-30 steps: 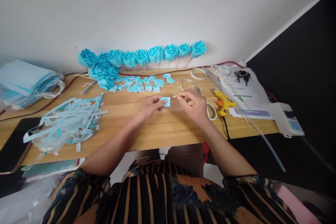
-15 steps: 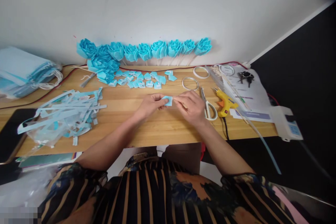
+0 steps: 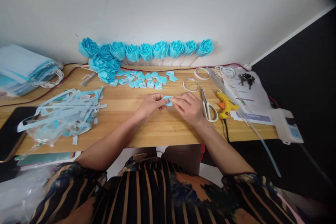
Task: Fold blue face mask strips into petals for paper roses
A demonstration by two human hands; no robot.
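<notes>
Craft workspace at a wooden desk [image 3: 157,131].
Beyond the left hand [image 3: 153,104], blue flowers [image 3: 146,52] line up; beside the right hand [image 3: 190,107], scissors [image 3: 204,97] and glue gun [image 3: 226,105].

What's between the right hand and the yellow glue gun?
In the head view, pale-handled scissors lie between the right hand and the yellow glue gun.

A small, light-blue piece [image 3: 169,104] — partly covered — is gripped by the left hand [image 3: 153,104] and touched by the right hand [image 3: 190,107].
</notes>
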